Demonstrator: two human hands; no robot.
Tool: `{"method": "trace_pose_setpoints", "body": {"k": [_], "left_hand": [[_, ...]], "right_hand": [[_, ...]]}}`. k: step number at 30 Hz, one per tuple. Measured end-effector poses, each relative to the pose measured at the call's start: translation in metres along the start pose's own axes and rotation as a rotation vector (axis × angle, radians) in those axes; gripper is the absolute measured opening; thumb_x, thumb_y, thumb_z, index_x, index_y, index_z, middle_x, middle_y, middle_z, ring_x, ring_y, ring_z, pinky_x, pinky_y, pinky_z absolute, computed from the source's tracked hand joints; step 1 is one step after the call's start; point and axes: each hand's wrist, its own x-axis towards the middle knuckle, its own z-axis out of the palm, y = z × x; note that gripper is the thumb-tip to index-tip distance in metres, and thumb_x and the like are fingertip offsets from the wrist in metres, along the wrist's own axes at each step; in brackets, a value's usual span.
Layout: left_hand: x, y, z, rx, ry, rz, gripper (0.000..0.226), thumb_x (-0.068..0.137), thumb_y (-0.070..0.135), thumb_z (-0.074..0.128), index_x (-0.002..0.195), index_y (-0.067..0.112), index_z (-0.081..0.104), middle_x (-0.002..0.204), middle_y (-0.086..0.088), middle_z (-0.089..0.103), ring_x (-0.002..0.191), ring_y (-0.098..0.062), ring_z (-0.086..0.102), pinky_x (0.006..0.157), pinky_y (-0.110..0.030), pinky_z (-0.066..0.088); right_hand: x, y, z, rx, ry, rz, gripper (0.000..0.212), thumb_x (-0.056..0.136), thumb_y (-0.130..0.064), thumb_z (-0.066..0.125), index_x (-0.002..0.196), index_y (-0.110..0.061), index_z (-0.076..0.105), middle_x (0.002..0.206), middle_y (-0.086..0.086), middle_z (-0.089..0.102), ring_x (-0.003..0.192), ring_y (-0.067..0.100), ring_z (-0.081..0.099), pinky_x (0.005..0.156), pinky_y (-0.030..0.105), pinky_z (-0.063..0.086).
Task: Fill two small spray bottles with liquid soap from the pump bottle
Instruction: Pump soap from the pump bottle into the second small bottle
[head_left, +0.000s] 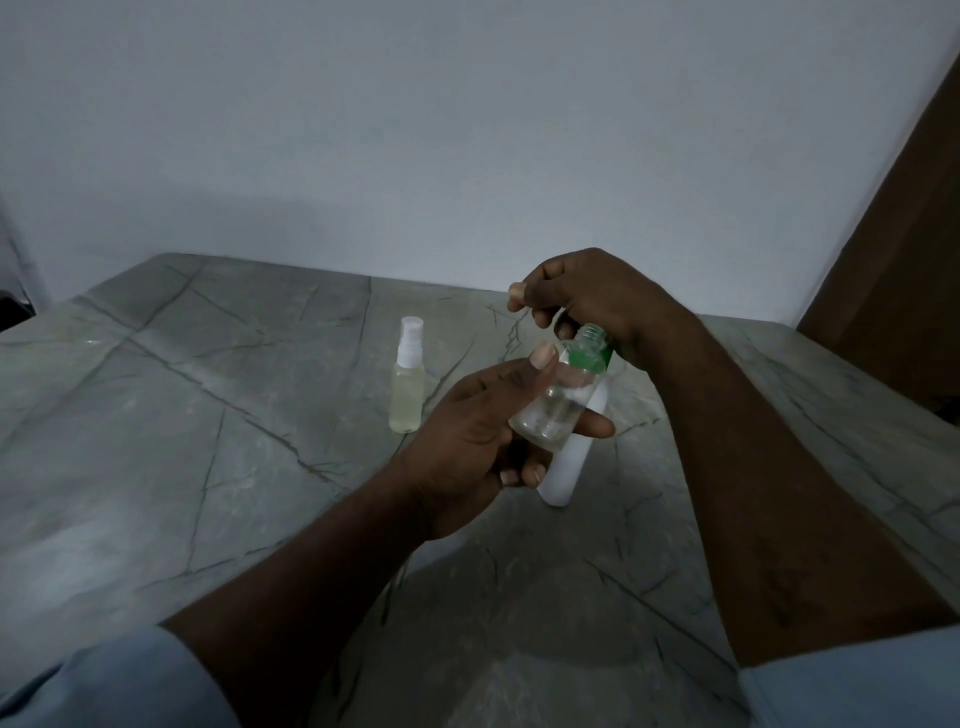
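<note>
On the tabletop (208, 415): pump bottle (563, 467) stood upright for pressing.
Right grip (597, 301): curled over its top, seemingly to dispense.
Left grip (467, 441): pinched uncapped spray bottle (550, 410), neck tilted toward the pump.
Filled spray bottle (407, 395): capped, set aside.

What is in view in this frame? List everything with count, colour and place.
spray bottle: 1, clear with yellowish liquid and a white cap, standing on the table, centre-left
open bottle: 1, clear, capless, green band below the neck, tilted in the left hand
pump bottle: 1, white, standing behind the open bottle, top hidden under the right hand
table: 1, grey marbled, across the lower frame
wall: 1, pale grey, behind the table
panel: 1, brown, far right
sleeves: 2, light blue, bottom corners
left hand: 1, centre, holds the open bottle
right hand: 1, above it, fingers curled over the pump bottle's top
</note>
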Motion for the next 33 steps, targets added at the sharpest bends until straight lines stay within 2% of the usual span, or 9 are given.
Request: {"method": "trace_pose_setpoints", "body": {"k": [4, 8, 12, 16, 21, 26, 33], "left_hand": [[0.0005, 0.001, 0.0009, 0.019, 0.012, -0.019, 0.066, 0.087, 0.061, 0.05, 0.126, 0.011, 0.063, 0.107, -0.019, 0.074, 0.051, -0.016, 0.044, 0.044, -0.02, 0.039], [0.0005, 0.0033, 0.0023, 0.008, 0.033, -0.031, 0.058, 0.09, 0.058, 0.05, 0.122, 0.012, 0.064, 0.104, -0.016, 0.075, 0.052, -0.018, 0.043, 0.044, -0.02, 0.038], [-0.0003, 0.0039, 0.0027, 0.02, 0.027, -0.019, 0.059, 0.092, 0.058, 0.049, 0.124, 0.011, 0.064, 0.102, -0.015, 0.075, 0.052, -0.018, 0.043, 0.044, -0.02, 0.039], [-0.0017, 0.0051, 0.0042, 0.017, 0.046, -0.033, 0.054, 0.092, 0.053, 0.046, 0.119, 0.012, 0.066, 0.092, -0.008, 0.075, 0.053, -0.019, 0.042, 0.044, -0.021, 0.038], [-0.0015, 0.0048, 0.0041, 0.013, 0.05, -0.036, 0.052, 0.091, 0.053, 0.046, 0.118, 0.013, 0.067, 0.088, -0.006, 0.076, 0.052, -0.019, 0.042, 0.044, -0.02, 0.04], [-0.001, 0.0044, 0.0043, 0.001, 0.033, -0.022, 0.055, 0.09, 0.059, 0.051, 0.118, 0.015, 0.068, 0.103, -0.015, 0.075, 0.051, -0.017, 0.044, 0.046, -0.021, 0.041], [-0.001, 0.0061, 0.0061, 0.008, 0.041, -0.021, 0.052, 0.091, 0.054, 0.047, 0.117, 0.014, 0.067, 0.097, -0.011, 0.076, 0.048, -0.014, 0.045, 0.047, -0.024, 0.036]], "right_hand": [[0.0006, -0.0018, -0.0002, -0.038, 0.03, -0.018, 0.021, 0.094, -0.028, 0.07, 0.095, -0.008, 0.078, 0.071, -0.001, 0.067, 0.044, 0.001, 0.051, 0.058, 0.024, 0.042], [0.0011, -0.003, -0.0015, -0.043, 0.062, -0.046, 0.022, 0.093, -0.032, 0.071, 0.094, -0.011, 0.078, 0.072, -0.001, 0.068, 0.047, 0.003, 0.051, 0.059, 0.026, 0.044], [0.0015, -0.0014, -0.0016, -0.036, 0.029, -0.023, 0.019, 0.094, -0.028, 0.071, 0.094, -0.011, 0.078, 0.07, -0.002, 0.067, 0.045, 0.003, 0.051, 0.056, 0.023, 0.043], [0.0012, 0.0005, 0.0005, -0.014, -0.004, 0.016, 0.016, 0.095, -0.021, 0.069, 0.094, -0.009, 0.078, 0.065, -0.004, 0.064, 0.043, 0.003, 0.05, 0.049, 0.019, 0.042], [0.0012, -0.0004, 0.0003, -0.033, 0.006, 0.002, 0.016, 0.095, -0.023, 0.069, 0.094, -0.01, 0.078, 0.069, -0.001, 0.066, 0.043, 0.002, 0.05, 0.053, 0.021, 0.043], [0.0002, -0.0042, -0.0021, -0.04, 0.03, -0.029, 0.023, 0.094, -0.03, 0.071, 0.095, -0.008, 0.077, 0.07, -0.001, 0.066, 0.045, 0.003, 0.05, 0.056, 0.023, 0.043], [0.0014, -0.0018, -0.002, -0.018, 0.026, -0.029, 0.02, 0.094, -0.027, 0.071, 0.095, -0.008, 0.078, 0.067, -0.003, 0.064, 0.046, 0.005, 0.048, 0.055, 0.023, 0.042]]}}
